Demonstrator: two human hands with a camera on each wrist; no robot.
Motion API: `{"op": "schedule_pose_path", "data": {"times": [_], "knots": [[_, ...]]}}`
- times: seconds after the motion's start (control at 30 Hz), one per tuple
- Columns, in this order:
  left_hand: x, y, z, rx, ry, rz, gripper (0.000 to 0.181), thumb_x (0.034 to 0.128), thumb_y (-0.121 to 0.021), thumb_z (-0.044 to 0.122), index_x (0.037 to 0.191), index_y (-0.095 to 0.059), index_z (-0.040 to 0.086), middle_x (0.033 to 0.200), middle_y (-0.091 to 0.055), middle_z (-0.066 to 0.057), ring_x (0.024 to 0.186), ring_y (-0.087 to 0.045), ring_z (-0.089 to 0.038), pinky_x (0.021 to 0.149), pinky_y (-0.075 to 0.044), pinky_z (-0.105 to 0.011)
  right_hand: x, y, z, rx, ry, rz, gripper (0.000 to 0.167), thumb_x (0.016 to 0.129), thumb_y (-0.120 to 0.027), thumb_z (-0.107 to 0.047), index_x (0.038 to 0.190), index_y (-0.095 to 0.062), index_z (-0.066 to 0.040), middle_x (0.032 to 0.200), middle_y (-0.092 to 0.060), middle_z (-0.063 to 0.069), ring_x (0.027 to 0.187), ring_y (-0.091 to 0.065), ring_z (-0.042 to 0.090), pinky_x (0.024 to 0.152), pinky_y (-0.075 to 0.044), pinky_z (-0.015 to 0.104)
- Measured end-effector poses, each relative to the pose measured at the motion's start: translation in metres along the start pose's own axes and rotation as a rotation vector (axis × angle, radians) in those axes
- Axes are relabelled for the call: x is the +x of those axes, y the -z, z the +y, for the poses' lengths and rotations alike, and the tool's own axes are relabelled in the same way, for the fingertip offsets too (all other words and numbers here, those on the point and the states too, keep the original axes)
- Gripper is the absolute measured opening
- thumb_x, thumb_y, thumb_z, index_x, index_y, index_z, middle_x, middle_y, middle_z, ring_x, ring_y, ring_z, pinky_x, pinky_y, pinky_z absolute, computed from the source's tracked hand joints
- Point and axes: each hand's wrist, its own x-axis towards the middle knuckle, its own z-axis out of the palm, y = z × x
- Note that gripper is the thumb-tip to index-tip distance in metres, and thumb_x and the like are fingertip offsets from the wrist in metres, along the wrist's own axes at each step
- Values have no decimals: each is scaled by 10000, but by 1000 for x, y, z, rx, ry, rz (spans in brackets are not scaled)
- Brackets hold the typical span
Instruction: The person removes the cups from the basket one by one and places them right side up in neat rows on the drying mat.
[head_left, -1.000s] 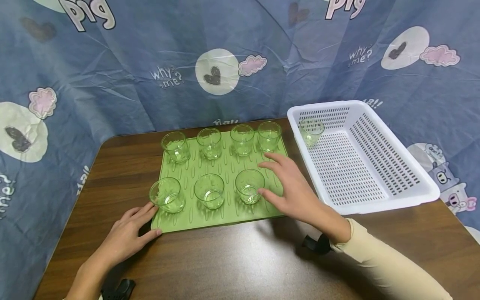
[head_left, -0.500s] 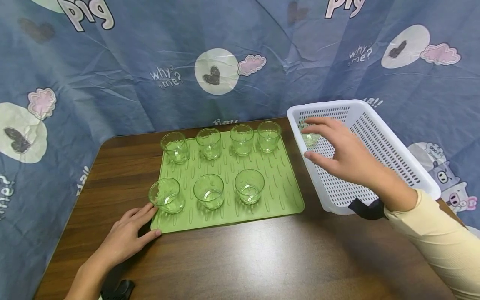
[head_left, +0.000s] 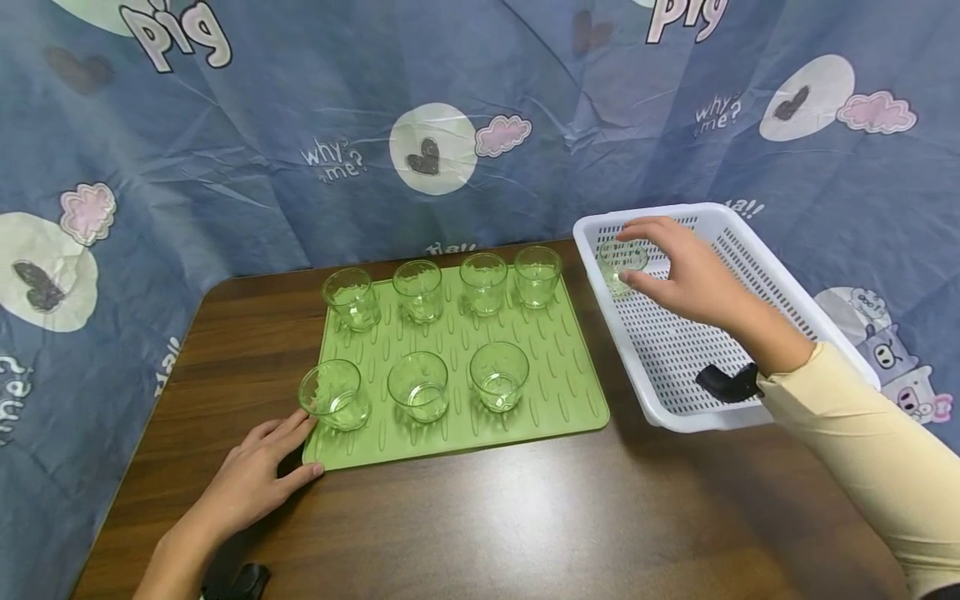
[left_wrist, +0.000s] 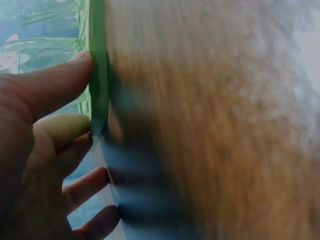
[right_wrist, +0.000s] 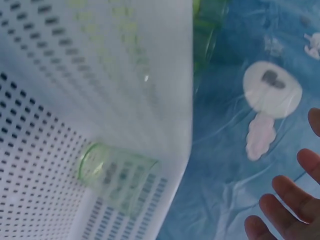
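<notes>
My left hand (head_left: 255,471) rests at the near left corner of a green mat (head_left: 570,392). In the left wrist view its thumb (left_wrist: 60,82) touches the mat's edge, and the other fingers lie past the corner. A clear glass (head_left: 335,398) stands just beyond its fingertips. My right hand (head_left: 693,275) hovers over a white plastic basket (head_left: 645,392), fingers spread from the thumb. In the basket's far left corner is one glass (head_left: 617,283). The thumb overlaps it in the head view, but the right wrist view shows the fingers (right_wrist: 287,210) apart from that glass (right_wrist: 117,177).
Several more clear glasses stand upright on the mat in two rows, among them a front-row glass (head_left: 500,379) and a back-row glass (head_left: 537,279). A brown wooden table (head_left: 480,517) lies beneath. Behind it hangs a blue printed cloth (head_left: 300,83).
My right hand has moved right, from beside the front-row glass on the mat to over the basket, then slightly toward the basket's glass. The left hand has stayed at the mat corner.
</notes>
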Motion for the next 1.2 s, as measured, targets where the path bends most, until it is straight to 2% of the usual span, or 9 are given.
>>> {"op": "schedule_pose_path", "data": {"times": [0.33, 0.47, 0.57, 0.77, 1.2], "knots": [[-2, -1, 1, 13, -9, 20, 732, 890, -710, 447, 1470, -487, 59, 1551, -422, -195, 1336, -410, -437, 938, -364, -710, 11, 4, 34, -8, -146, -25, 474, 877, -709, -103, 1312, -569, 22, 1351, -570, 252, 1257, -518, 440, 978, -445, 590], [-2, -1, 2, 14, -7, 26, 729, 886, -719, 438, 1465, -493, 58, 1547, -428, -195, 1333, -415, -435, 944, -365, -710, 14, 4, 48, 23, -201, -48, 502, 884, -705, -112, 1339, -543, 26, 1362, -551, 262, 1271, -501, 461, 989, -445, 600], [-2, -1, 2, 12, -3, 22, 727, 886, -718, 440, 1465, -495, 59, 1545, -429, -200, 1335, -413, -434, 946, -363, -711, 17, 4, 57, 89, -277, -79, 530, 904, -688, -143, 1379, -513, 15, 1412, -519, 261, 1312, -477, 463, 1031, -422, 604], [-2, 0, 3, 6, 12, 6, 727, 894, -705, 454, 1469, -490, 64, 1549, -421, -204, 1345, -399, -442, 943, -353, -724, 21, 2, 73, 289, -433, -134, 595, 956, -646, -185, 1473, -413, -3, 1500, -451, 241, 1376, -445, 409, 1089, -398, 521], [-2, -1, 2, 7, 9, 18, 720, 889, -714, 442, 1463, -499, 66, 1547, -428, -197, 1337, -411, -446, 943, -361, -731, 20, -17, 106, 402, -524, -263, 797, 966, -641, -186, 1588, -162, -47, 1615, -248, 251, 1471, -272, 465, 1161, -288, 616]]}}
